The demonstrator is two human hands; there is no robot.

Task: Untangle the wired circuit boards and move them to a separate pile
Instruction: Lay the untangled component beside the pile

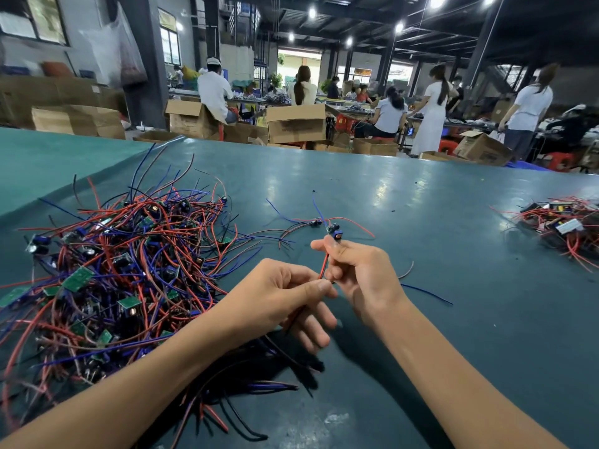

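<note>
Indoor hall, moderately bright overall. Light comes from round ceiling lamps (399, 26), blown out to white with halos. Daylight also enters through the left windows (170, 43) and a far doorway (299, 61), both overexposed. Table (421, 202): pale glare patches, far centre and right. Left hand (282, 296) and right hand (356, 270) evenly lit and sharp; wire (322, 271) between them crisp. Soft dark shadow beneath hands and forearms, near centre. Wire pile (113, 270) smears toward the near left edge. Wide-angle bowing: the table's far edge curves, pillars (147, 59) lean. Far people (531, 105) soft.
</note>
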